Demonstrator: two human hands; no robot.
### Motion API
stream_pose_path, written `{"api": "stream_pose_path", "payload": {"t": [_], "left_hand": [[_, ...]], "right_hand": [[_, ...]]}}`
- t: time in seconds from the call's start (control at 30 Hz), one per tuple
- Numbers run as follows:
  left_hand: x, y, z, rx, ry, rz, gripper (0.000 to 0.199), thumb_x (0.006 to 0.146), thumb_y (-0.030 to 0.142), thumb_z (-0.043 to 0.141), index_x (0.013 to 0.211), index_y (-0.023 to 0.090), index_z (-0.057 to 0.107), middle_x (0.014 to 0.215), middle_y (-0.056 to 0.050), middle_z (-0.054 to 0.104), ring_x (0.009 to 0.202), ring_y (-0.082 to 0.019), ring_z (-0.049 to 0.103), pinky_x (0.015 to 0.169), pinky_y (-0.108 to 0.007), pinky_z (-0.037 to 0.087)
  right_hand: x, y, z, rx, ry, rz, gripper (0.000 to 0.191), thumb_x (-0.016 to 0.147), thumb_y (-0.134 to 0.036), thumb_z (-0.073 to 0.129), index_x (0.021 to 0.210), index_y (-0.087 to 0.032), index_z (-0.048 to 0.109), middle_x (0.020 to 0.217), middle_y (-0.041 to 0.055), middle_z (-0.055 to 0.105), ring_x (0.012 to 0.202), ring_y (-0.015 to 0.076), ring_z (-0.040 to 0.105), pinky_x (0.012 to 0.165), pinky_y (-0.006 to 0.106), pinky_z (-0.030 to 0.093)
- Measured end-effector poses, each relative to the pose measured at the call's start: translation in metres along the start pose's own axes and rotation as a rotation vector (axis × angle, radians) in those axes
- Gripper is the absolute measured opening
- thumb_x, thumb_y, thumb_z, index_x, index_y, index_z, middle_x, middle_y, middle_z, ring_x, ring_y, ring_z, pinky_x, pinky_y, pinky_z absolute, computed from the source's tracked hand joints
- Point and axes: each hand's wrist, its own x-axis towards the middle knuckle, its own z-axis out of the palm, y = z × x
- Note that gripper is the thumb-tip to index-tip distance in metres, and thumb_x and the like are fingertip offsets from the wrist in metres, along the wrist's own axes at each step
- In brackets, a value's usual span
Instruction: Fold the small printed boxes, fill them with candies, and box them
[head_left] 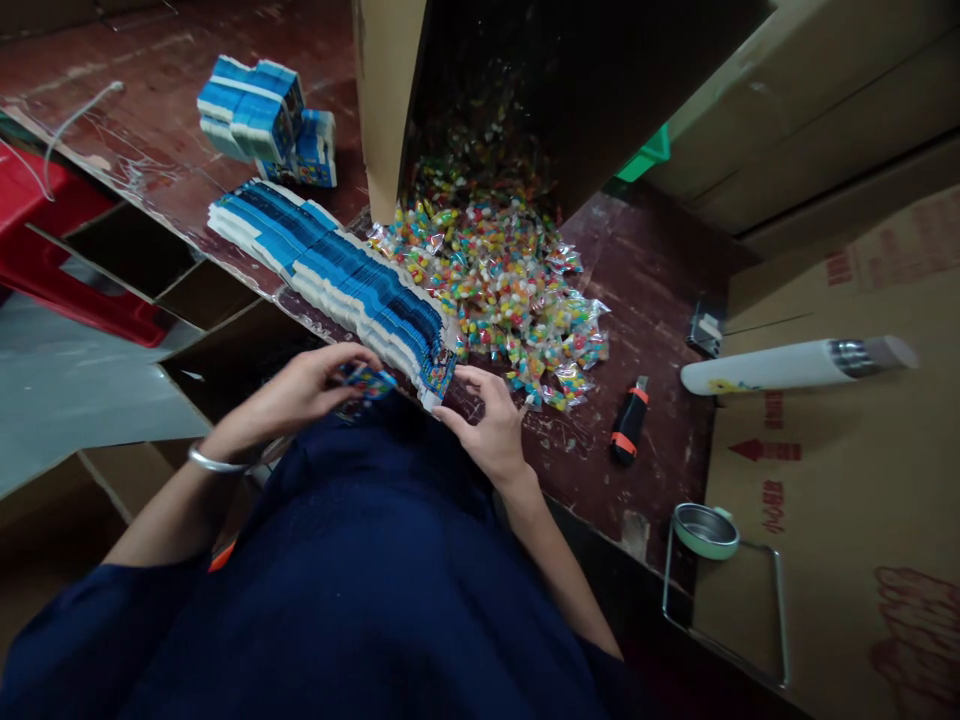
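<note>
My left hand (319,385), with a silver bangle on its wrist, is closed on a small blue printed piece (369,382), partly hidden by the fingers. A long row of flat blue-and-white printed cardboard pieces (352,275) lies along the table edge, packed face to face. At its near end, my right hand (484,415) pinches the front printed piece (436,378) between thumb and fingers. Just beyond that hand spreads a heap of clear sachets of colourful candies (510,290).
Banded blue stacks (255,105) stand at the back left. An open carton (382,110) lies behind the sachets. To the right are a utility knife (630,425), a white flask (772,367) and a metal cup (705,530) near a large cardboard box (847,420). A red stool (67,250) stands left.
</note>
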Motion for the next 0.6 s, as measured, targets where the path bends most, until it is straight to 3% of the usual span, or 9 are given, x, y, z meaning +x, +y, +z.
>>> {"api": "stream_pose_path", "payload": {"t": [0.1,0.2,0.33,0.5,0.6], "left_hand": [[-0.007,-0.006,-0.033,0.347,0.064,-0.030,0.036,0.088,0.030,0.069,0.122,0.020,0.069,0.116,-0.008,0.071,0.103,-0.025,0.067,0.094,-0.039,0.054],[-0.008,-0.005,-0.033,0.314,0.133,-0.053,0.043,0.090,0.037,0.068,0.128,0.019,0.066,0.122,-0.010,0.070,0.110,-0.027,0.066,0.100,-0.043,0.051],[0.002,0.001,0.002,-0.074,0.006,-0.092,0.032,0.088,0.045,0.071,0.104,0.018,0.072,0.104,-0.007,0.076,0.097,-0.023,0.070,0.089,-0.036,0.055],[0.020,0.001,0.056,-0.725,-0.116,-0.218,0.043,0.083,0.054,0.078,0.087,0.013,0.066,0.108,-0.014,0.077,0.099,-0.023,0.074,0.087,-0.035,0.059],[0.030,0.002,0.076,-1.041,-0.106,-0.252,0.047,0.080,0.057,0.081,0.089,0.013,0.064,0.109,-0.015,0.077,0.098,-0.024,0.076,0.092,-0.038,0.060]], "right_hand": [[-0.002,0.013,0.007,-0.193,-0.062,-0.050,0.048,0.079,-0.037,0.087,0.120,-0.022,0.066,0.123,0.0132,0.072,0.120,0.0330,0.065,0.103,0.052,0.056],[-0.006,0.017,0.013,-0.245,-0.102,-0.097,0.031,0.085,-0.031,0.081,0.112,-0.022,0.067,0.122,0.0123,0.074,0.116,0.0308,0.068,0.100,0.050,0.058],[-0.010,0.017,0.011,-0.201,-0.030,-0.200,0.009,0.093,-0.018,0.068,0.101,-0.024,0.069,0.115,0.0085,0.078,0.107,0.0235,0.075,0.095,0.042,0.062],[-0.014,0.001,-0.001,-0.277,0.340,-0.406,0.025,0.087,-0.002,0.067,0.100,-0.024,0.066,0.103,0.0076,0.080,0.096,0.0207,0.078,0.086,0.037,0.065],[-0.019,-0.013,-0.002,-0.247,0.271,-0.546,0.027,0.086,-0.002,0.069,0.101,-0.024,0.066,0.108,0.0065,0.080,0.104,0.0214,0.077,0.085,0.036,0.067]]}}
